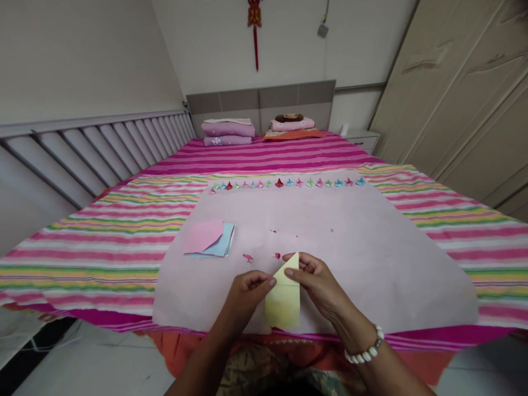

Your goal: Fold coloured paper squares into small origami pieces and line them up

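A folded sheet of yellow paper (pixel 282 305) is held up between both hands, near the front edge of the bed. Its top forms a slanted point, and a crease runs across below that. My left hand (pixel 252 291) pinches the paper's left edge between thumb and fingers. On the other side, my right hand (pixel 315 280) grips the upper right, thumb in front and fingers behind. Under the hands lies a large pale sheet (pixel 371 264). Small red paper scraps (pixel 248 257) rest on it just beyond the yellow paper.
A stack of pink and blue paper (pixel 206 237) lies to the left. Along the far edge runs a row of small folded paper shapes (pixel 279 182) in several colours. The striped bed cover (pixel 103 242) spreads around the sheet; folded bedding (pixel 228 132) is piled by the headboard.
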Tool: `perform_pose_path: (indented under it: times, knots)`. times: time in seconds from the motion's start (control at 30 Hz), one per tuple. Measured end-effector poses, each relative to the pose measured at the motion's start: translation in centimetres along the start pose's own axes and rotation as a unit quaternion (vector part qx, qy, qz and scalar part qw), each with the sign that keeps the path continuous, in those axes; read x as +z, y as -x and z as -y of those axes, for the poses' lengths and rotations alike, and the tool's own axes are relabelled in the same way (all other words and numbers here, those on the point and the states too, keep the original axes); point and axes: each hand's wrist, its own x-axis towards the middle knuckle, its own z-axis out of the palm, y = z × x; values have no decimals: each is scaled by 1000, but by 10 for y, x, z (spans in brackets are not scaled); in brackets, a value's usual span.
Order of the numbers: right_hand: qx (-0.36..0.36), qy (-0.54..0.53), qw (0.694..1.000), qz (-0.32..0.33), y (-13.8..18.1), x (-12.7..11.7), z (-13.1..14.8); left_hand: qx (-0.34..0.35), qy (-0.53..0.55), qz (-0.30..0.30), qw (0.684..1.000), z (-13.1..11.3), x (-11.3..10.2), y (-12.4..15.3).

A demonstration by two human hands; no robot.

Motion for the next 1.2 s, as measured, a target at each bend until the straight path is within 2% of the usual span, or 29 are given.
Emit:
perform_pose_path:
  times: [0.13, 0.23, 0.3, 0.4, 0.5, 0.57, 0.67, 0.77, 0.9, 1.1, 1.2]
  knots:
    - [-5, -27, 999, 28, 2, 0, -3, -43, 59, -19, 997, 3, 0, 0]
    - [-17, -15, 1000, 12, 4, -6, -10, -60, 112, -46, 991, 5, -1, -1]
    - [-45, 19, 999, 14, 6, -11, -17, -54, 131, -71, 987, 5, -2, -2]
    - [-122, 105, 986, 53, 13, -16, -25, -44, 160, -106, 981, 2, -2, -4]
    - [-185, 221, 957, 36, 21, -16, -29, -37, 179, -124, 975, -1, -2, -4]
    - [-201, 245, 948, 31, 25, -14, -29, -34, 187, -123, 974, -1, -2, -4]
    - [-171, 162, 971, 33, 23, -13, -29, -35, 192, -123, 973, 0, -2, -3]
    - [-87, 68, 994, 14, 16, -12, -28, -38, 191, -121, 973, -1, 0, -1]
    - [-6, 82, 997, 12, 10, -6, -27, -46, 184, -110, 976, -2, 2, 1]
    - [-6, 72, 997, -8, 11, -5, -24, -75, 110, -118, 984, 5, -2, 1]
    - [-21, 63, 998, 4, 11, -6, -22, -83, 122, -96, 984, 5, -2, 2]
